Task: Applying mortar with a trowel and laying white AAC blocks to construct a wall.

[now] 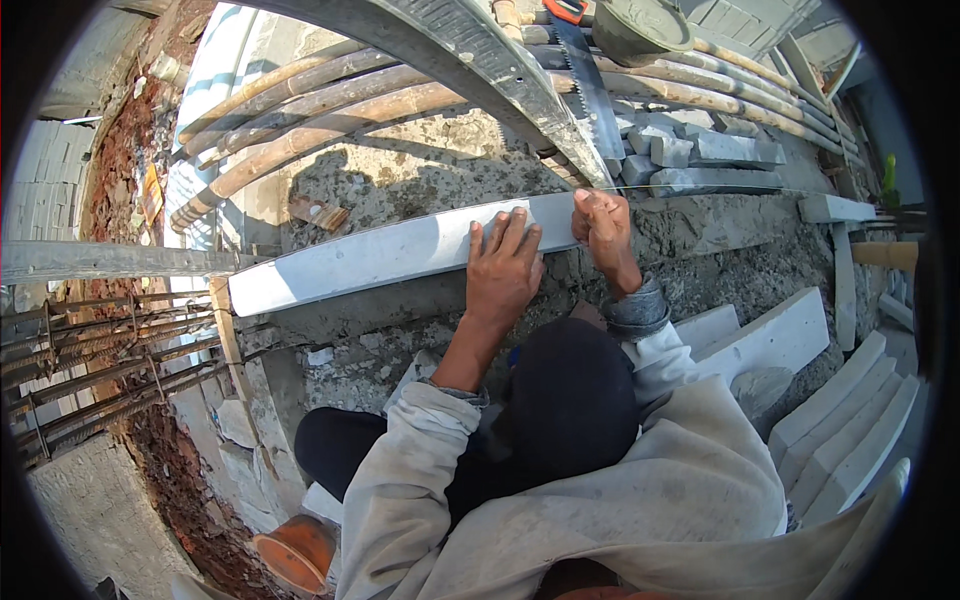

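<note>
A long white lightweight block (370, 255) lies along a rough mortar-covered ledge in front of me. My left hand (505, 265) rests on its top and near edge, fingers stretched out. At the block's right end my right hand (605, 235) is closed, its thumb and fingers pressed together; what it grips, if anything, is hidden. Close by that hand a thin string (720, 187) runs right to a small block (835, 208) farther along the ledge. Wet grey mortar (690, 220) covers the ledge beyond my right hand.
A metal beam (470, 60) slants down to the ledge near my right hand. Behind are bamboo poles (340, 118), a handsaw (592, 95) and a mortar bucket (645, 30). Rebar (100, 345) stands left, an orange bucket (297, 553) lower left, stacked blocks (845, 425) right.
</note>
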### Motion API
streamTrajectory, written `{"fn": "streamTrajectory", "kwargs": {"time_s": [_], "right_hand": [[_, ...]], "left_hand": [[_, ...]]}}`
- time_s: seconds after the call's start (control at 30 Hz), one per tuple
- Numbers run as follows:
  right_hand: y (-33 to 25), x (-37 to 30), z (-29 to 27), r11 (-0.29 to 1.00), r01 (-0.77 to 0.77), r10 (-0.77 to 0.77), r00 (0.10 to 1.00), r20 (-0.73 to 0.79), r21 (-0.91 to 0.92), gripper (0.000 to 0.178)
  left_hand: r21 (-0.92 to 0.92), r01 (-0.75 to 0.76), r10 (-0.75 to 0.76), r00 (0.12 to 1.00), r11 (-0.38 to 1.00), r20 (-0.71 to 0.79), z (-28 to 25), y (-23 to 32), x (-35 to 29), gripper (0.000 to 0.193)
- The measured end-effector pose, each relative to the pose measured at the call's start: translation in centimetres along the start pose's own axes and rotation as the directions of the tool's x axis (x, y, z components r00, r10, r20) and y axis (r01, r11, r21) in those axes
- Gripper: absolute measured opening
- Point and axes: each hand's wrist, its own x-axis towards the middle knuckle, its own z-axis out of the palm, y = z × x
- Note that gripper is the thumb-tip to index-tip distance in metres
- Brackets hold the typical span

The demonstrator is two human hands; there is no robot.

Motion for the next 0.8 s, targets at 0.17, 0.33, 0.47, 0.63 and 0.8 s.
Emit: {"fn": "streamTrajectory", "kwargs": {"time_s": [0.17, 0.33, 0.47, 0.63, 0.8], "right_hand": [[-8.2, -11.9, -2.2, 0.876, -0.005, -0.033, 0.997, -0.070, -0.482, 0.038], [-13.6, -25.2, -8.5, 0.457, -0.469, -0.074, 0.826, -0.558, -0.756, 0.033], [-11.2, -32.5, -15.0, 0.084, -0.638, -0.427, 0.670, -0.607, -0.765, 0.037], [-5.2, -35.6, -19.6, -0.001, -0.854, 0.060, 0.520, -0.852, -0.521, 0.040], [-11.6, -28.9, -9.5, 0.239, -0.614, 0.147, 0.789, -0.597, -0.752, 0.032]], "left_hand": [[0.065, -0.037, 0.033, 0.998, 0.997, 0.061, -1.3, 0.7, 0.8, 0.035], [0.048, -0.069, 0.048, 0.938, 0.996, 0.343, -4.9, -1.1, 3.4, 0.037], [0.020, -0.229, 0.197, 0.877, 0.973, 0.437, -4.9, -2.2, 3.9, 0.037], [-0.086, -0.227, 0.241, 0.862, 0.970, 0.446, -5.2, -3.7, 2.8, 0.036], [-0.343, -0.185, 0.322, 0.858, 0.921, 0.400, -7.0, -7.3, 3.0, 0.035]]}}
